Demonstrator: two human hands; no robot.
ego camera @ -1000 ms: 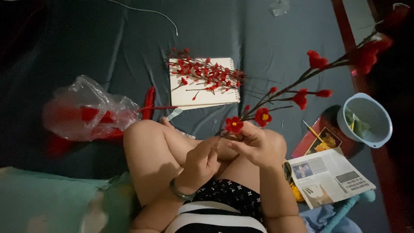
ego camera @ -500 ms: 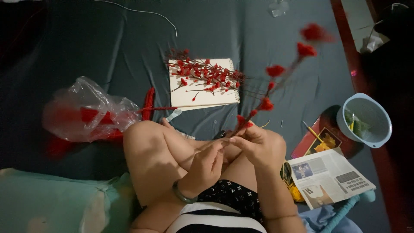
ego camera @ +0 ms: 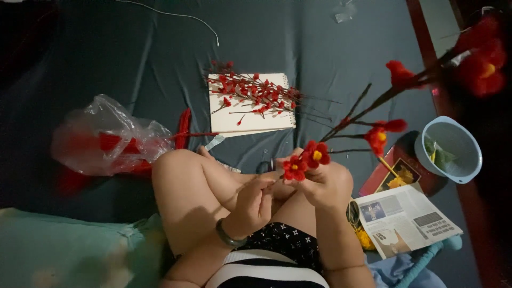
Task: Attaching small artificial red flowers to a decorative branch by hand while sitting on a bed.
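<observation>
One head-worn camera looks steeply down from above the person's lap. The knees and both hands, the left hand (ego camera: 250,200) and the right hand (ego camera: 322,184), fill the lower middle, close to the lens. Farther out, toward the top of the frame, lies the dark cloth (ego camera: 133,58) spread ahead of the person. No second view overlaps it.

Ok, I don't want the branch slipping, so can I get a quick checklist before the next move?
1. Right hand grips the red flower branch: ok.
2. Left hand meets the stem base, fingers pinching: ok.
3. Spare red sprigs rest on the white notepad: ok.
4. Scissors lie beyond the hands, partly hidden: cannot tell if free.
5. Blue bowl stands apart from the branch: ok.
</observation>
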